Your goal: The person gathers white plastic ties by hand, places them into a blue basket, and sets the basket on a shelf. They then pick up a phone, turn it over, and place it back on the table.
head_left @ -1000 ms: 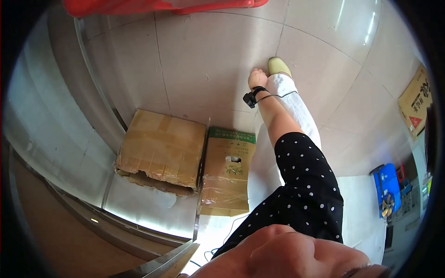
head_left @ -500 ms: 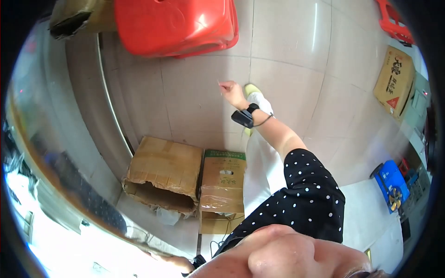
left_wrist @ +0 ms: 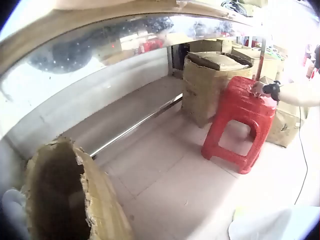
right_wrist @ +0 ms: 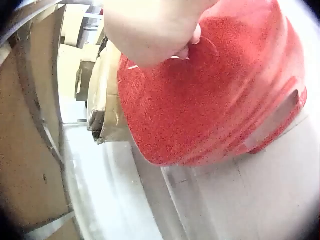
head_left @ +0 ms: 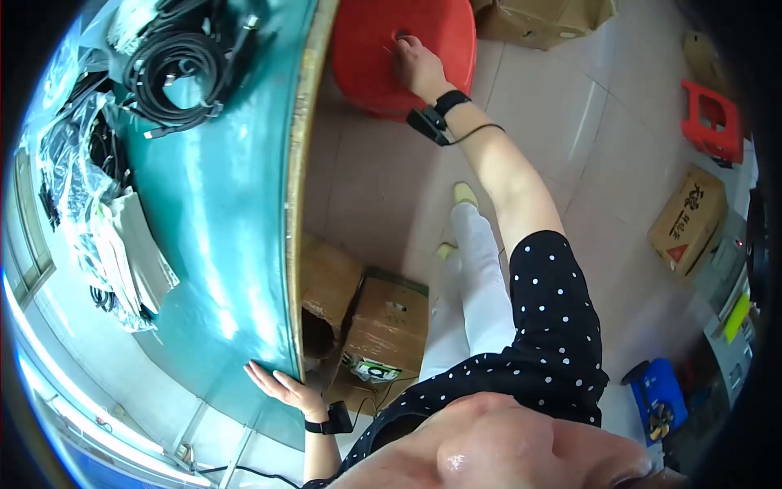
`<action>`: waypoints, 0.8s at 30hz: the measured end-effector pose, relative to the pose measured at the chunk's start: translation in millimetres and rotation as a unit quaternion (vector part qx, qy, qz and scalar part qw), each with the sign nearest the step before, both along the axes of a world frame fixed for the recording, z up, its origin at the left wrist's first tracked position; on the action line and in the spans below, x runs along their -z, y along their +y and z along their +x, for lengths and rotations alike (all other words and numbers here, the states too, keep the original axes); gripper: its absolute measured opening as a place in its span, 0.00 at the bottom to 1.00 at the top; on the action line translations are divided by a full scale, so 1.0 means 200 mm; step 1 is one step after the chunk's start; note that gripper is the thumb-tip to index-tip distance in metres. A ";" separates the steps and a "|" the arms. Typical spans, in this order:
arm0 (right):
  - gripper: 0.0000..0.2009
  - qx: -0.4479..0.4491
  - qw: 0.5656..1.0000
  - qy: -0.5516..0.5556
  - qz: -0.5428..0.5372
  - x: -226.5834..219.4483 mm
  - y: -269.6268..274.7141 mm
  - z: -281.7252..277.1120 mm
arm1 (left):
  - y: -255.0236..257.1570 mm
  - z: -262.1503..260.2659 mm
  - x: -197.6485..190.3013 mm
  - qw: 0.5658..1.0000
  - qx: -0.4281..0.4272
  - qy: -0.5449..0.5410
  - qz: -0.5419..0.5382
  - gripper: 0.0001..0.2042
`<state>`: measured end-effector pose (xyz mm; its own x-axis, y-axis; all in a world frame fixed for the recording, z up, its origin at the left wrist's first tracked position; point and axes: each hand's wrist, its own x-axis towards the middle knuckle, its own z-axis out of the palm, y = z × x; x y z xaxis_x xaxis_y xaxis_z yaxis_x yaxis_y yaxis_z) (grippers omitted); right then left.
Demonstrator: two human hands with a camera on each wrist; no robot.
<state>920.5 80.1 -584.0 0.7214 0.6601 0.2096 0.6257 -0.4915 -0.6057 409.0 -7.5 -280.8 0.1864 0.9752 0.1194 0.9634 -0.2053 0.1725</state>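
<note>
My right hand (head_left: 421,72) is on the seat of a red plastic stool (head_left: 362,77), its fingers curled at the hole in the middle. A thin white strip (right_wrist: 132,66) sticks out beside those fingers in the right wrist view. My left hand (head_left: 285,391) rests at the near corner of a teal-topped table (head_left: 204,244), its fingers stretched over the surface. From the left wrist view the stool (left_wrist: 235,115) stands upright on the tiles, with the right hand (left_wrist: 257,90) on top; the left hand is out of that view.
Coiled black cables (head_left: 175,77) and bagged goods (head_left: 77,147) lie on the table. Cardboard boxes (head_left: 383,322) stand beneath its edge, and another box (head_left: 542,20) is behind the stool. A second red stool (head_left: 713,122) and a printed carton (head_left: 688,216) are at the right.
The head view has swung so the tabletop and left hand appear. My right hand has gone from hanging over the floor with a thin white strip to the stool's seat.
</note>
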 end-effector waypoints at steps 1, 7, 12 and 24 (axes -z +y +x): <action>0.08 -0.020 0.998 0.013 -0.058 0.02 0.05 0.04 | 0.00 0.00 0.00 1.000 -0.002 -0.003 0.003 0.24; 0.11 -0.178 0.945 0.045 -0.269 0.12 0.20 0.20 | 0.01 -0.03 -0.01 1.000 0.004 0.019 0.007 0.25; 0.14 -0.221 0.921 0.206 -0.247 0.00 -0.07 -0.07 | 0.01 -0.03 -0.02 0.999 0.009 0.042 0.015 0.24; 0.15 0.012 0.935 0.310 -0.173 -0.01 -0.41 -0.62 | 0.01 -0.06 -0.03 0.999 0.016 0.038 0.014 0.25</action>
<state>796.1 -1.7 -582.4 0.6493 0.5928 -0.4764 0.1933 -0.7345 -0.6505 397.8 -6.1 -273.9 0.2271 0.9651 0.1304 0.9664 -0.2399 0.0922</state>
